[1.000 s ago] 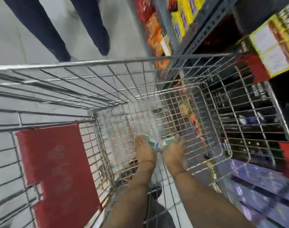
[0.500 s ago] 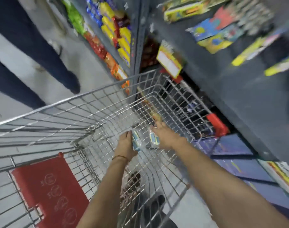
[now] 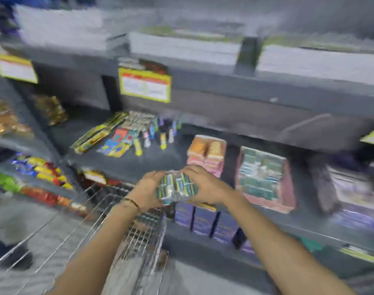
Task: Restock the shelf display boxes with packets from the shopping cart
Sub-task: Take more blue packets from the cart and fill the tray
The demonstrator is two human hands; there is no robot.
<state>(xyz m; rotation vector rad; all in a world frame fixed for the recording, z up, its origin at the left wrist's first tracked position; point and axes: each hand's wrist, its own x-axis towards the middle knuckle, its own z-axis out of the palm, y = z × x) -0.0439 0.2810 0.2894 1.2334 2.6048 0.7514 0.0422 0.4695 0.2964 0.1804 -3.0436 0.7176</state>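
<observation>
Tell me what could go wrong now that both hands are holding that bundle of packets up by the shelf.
The bundle of packets is gripped only at its ends by the left hand and right hand, so loose packets might slip out over the shopping cart. The display box of similar packets already looks nearly full, so pushing more in could crowd it. The frame is blurred, so placement may be hurried.

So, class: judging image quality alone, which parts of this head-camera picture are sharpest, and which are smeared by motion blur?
Head view: the hands and the packet bundle are clearest; the upper shelf, right edge and cart are streaked; the yellow label is unreadable; lighting is flat, with no hard glare.
</observation>
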